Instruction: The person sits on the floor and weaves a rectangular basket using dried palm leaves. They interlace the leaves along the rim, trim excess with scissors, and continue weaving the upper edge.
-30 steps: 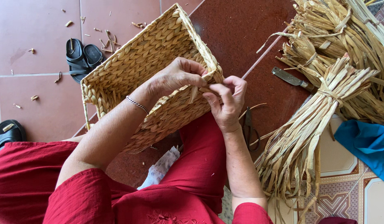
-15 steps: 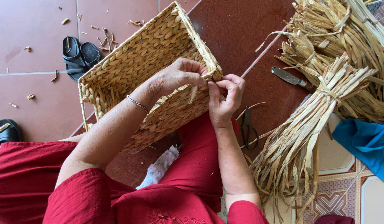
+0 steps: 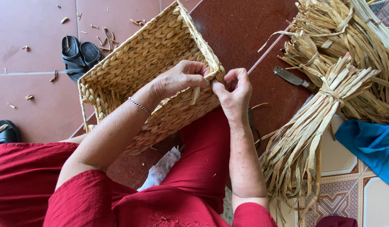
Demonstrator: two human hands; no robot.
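Far out to the left of where we grip, a lone black sandal (image 3: 4, 132) sits at the frame edge, and a pair of black sandals (image 3: 79, 55) lies on the red tiled floor (image 3: 34, 96) among scattered straw scraps. Nearer in, the woven basket (image 3: 135, 71) rests tilted on our red-clad lap, its open mouth turned up and away from us. Our left hand (image 3: 179, 79) reaches across the basket's inside — fingers curled closed, pinching the rim strand (image 3: 215, 75) at the near corner. Just right of that pinch, touching it, our right hand (image 3: 234, 93) closes thumb and forefinger on the same strand, the other fingers loosely bent. A short loose end (image 3: 195, 95) hangs down the basket wall just under the grip. Further right lies a metal knife (image 3: 293, 78) on the dark floor, then tied bundles of dried straw (image 3: 324, 96), and beyond them, farthest from the grip, a blue cloth (image 3: 371, 145).
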